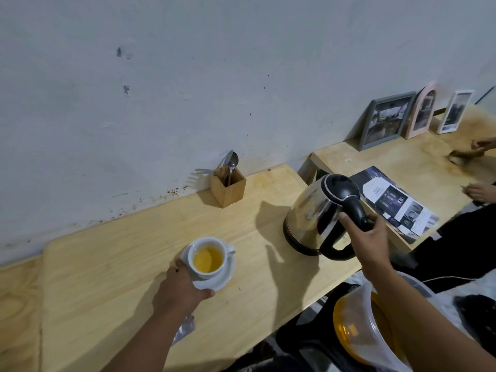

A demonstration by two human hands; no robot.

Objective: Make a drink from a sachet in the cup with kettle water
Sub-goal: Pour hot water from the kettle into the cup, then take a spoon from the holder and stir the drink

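Setting the kettle down and steadying the cup

Gripping the black handle, the right hand (371,237) has its fingers (349,220) closed around the kettle (314,210), which sits on or just above the bench (107,264); I cannot tell whether its base is fully seated. The left hand (182,288) has its fingers wrapped on the near rim of the saucer (222,280), thumb on top, and the cup (208,257) stands upright on that saucer, just beyond the fingertips. Yellow liquid already fills much of the cup, so the pour looks done and the step in hand is judged to be parking the kettle.

To do it well:
1. Lower the kettle flat and let go only when it stands steady.
2. Keep the saucer level; the full cup could slop over if tilted.
3. Stirring likely comes next: the spoon (233,161) stands in the wooden holder (228,187), well beyond both sets of fingers, by the wall.

A torn foil sachet (185,328) seems to lie under the left wrist.
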